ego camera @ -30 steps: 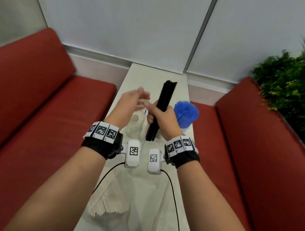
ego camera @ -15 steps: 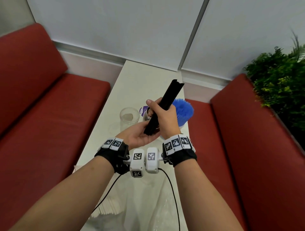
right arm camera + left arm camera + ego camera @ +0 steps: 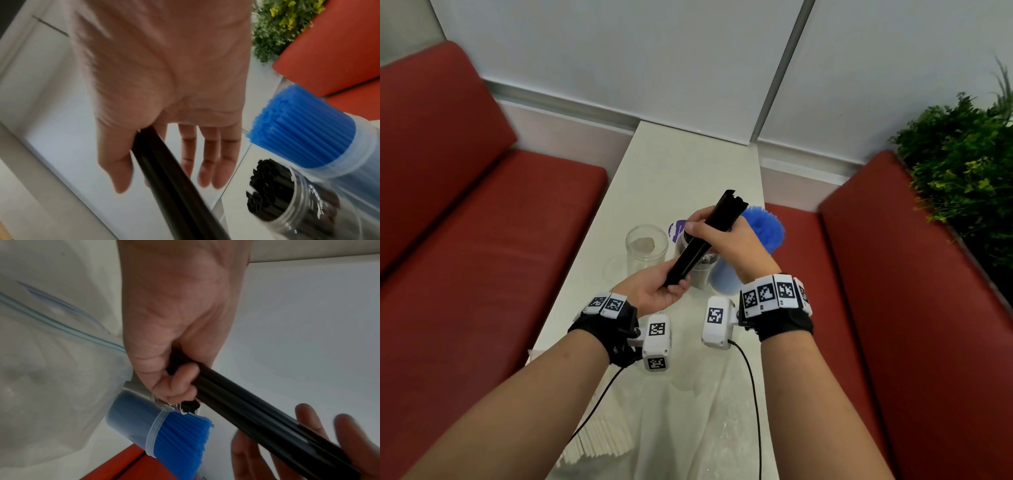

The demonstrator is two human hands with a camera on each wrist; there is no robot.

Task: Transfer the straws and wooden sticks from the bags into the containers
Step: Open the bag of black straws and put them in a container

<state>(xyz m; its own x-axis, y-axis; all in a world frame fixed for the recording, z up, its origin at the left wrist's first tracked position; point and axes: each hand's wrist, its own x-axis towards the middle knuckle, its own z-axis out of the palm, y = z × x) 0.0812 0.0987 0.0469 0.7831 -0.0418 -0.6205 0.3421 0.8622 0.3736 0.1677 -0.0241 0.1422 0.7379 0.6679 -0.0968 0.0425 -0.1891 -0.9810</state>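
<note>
R hand fingers wrap the black straws mid-bundle; L hand cups the lower end in an open palm, fingers uncurled. Bundle tilts w/ its top toward 1 o'clock, above the jar of black straws. Best to square the ends on the L palm, then stand the bundle upright over the jar mouth before letting go. Jar is mostly hidden behind the hands in head view; wooden sticks can't be made out.

Left hand came off the far side of the black straw bundle, dropped under its near end, palm cupping the tips. Right hand tilted the bundle flatter, top end toward upper right. Clear jar now uncovered, left of the hands.
</note>
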